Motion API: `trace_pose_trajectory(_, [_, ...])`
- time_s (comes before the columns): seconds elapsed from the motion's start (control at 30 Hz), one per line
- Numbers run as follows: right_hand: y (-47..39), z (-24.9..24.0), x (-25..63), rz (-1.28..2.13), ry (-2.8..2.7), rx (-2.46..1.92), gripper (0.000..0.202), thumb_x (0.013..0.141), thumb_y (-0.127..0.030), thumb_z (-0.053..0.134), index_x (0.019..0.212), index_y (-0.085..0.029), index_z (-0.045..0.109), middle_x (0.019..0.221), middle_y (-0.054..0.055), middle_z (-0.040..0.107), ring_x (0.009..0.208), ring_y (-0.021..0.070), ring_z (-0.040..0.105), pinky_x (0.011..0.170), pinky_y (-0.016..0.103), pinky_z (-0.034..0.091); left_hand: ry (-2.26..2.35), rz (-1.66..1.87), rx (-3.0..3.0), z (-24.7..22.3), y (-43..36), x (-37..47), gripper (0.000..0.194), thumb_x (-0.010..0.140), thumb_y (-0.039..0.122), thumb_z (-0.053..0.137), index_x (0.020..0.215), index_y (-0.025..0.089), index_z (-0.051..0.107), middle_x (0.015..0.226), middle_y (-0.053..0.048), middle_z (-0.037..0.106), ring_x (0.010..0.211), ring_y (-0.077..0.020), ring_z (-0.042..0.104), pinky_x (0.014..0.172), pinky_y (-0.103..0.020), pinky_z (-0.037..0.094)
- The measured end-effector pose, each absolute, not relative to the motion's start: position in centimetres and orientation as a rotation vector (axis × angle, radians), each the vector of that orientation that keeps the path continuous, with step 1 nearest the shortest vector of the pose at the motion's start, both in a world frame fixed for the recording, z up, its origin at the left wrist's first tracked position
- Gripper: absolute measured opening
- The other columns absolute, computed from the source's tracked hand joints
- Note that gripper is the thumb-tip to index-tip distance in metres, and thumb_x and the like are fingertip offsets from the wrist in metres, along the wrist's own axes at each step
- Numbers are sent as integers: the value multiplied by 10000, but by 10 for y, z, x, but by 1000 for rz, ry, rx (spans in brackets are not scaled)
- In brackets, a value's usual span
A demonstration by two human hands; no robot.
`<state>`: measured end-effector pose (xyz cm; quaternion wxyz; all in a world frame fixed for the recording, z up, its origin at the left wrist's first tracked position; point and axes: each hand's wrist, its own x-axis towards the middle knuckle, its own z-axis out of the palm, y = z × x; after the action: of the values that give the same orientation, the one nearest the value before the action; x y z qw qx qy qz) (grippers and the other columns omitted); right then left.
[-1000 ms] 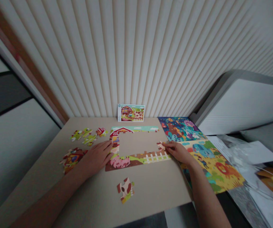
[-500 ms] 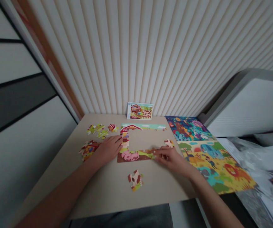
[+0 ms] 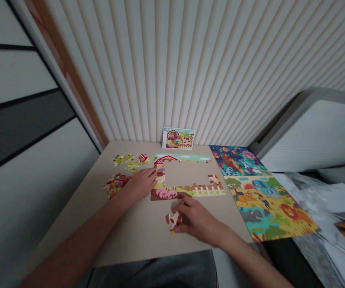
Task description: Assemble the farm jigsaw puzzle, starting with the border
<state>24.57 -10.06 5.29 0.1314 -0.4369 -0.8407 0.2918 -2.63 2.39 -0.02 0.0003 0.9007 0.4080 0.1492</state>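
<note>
A partly assembled farm puzzle [image 3: 166, 193] lies on the table, its border framing bare tabletop. My left hand [image 3: 140, 185] rests flat at the puzzle's left side, its fingertips touching the edge pieces. Below the puzzle, my right hand [image 3: 194, 219] has thumb and fingers closed around a brown-and-white cow piece [image 3: 172, 220] on the table. Loose green pieces [image 3: 128, 161] and a red barn piece [image 3: 144, 158] lie at the upper left. A cluster of red and brown pieces [image 3: 115, 184] sits beside my left wrist and is partly hidden by it.
A small picture card [image 3: 178, 138] stands against the pleated curtain [image 3: 148, 72] behind the table [image 3: 136, 244]. To the right lie two finished puzzles, one dark blue [image 3: 238, 162] and one yellow safari [image 3: 268, 208]. Plastic wrapping [image 3: 310, 196] is beyond them.
My right hand has moved from the puzzle's bottom edge down and left to the cow piece and closed on it. The white fence section is now uncovered. My left hand stays at the puzzle's left side.
</note>
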Motion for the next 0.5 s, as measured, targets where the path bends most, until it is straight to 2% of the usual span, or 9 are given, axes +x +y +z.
trace_pose_trajectory(0.1, [-103,53,250,973,-2330,-1302,413,771,-425,826,1084,-227,643,1026,59,656,1025,249,607,863,334,487,1310,425,2872,-2,24,-26,361,1012,253,416,1274,125,630,1347,-167,613,1257,-274,554,1105,-453,407])
trace_pose_trajectory(0.2, [-94,56,268,1093,-2148,-1319,190,910,-357,669,1031,-217,625,860,1,657,758,156,602,692,256,472,1301,398,2905,-3,25,-26,355,1009,226,406,1250,130,648,1334,-160,623,1255,-279,554,1090,-455,419])
trace_pose_trajectory(0.27, [-75,59,294,1035,-1978,-1329,204,934,-355,612,1077,-213,637,895,14,669,777,153,606,695,258,478,1270,414,2904,-3,25,-26,348,1002,206,402,1218,148,668,1319,-149,633,1259,-272,552,1088,-448,419])
trace_pose_trajectory(0.37, [-31,56,346,944,-1662,-1386,505,888,-417,632,1345,-217,554,1051,58,674,822,171,646,721,301,532,1261,454,2868,-3,25,-27,342,998,212,400,1180,172,686,1313,-138,636,1253,-257,557,1099,-434,409])
trace_pose_trajectory(0.4, [-16,53,364,915,-1584,-1429,568,858,-442,654,1370,-220,547,1065,61,676,823,179,657,719,316,547,1273,464,2851,-4,25,-27,343,998,225,399,1183,173,683,1315,-139,634,1250,-255,559,1103,-434,407])
trace_pose_trajectory(0.5, [21,40,407,886,-1452,-1552,534,798,-469,698,1245,-180,650,995,77,719,856,213,674,741,342,564,1332,498,2806,-6,25,-26,371,1002,262,383,1232,161,657,1324,-149,630,1235,-257,570,1097,-442,419])
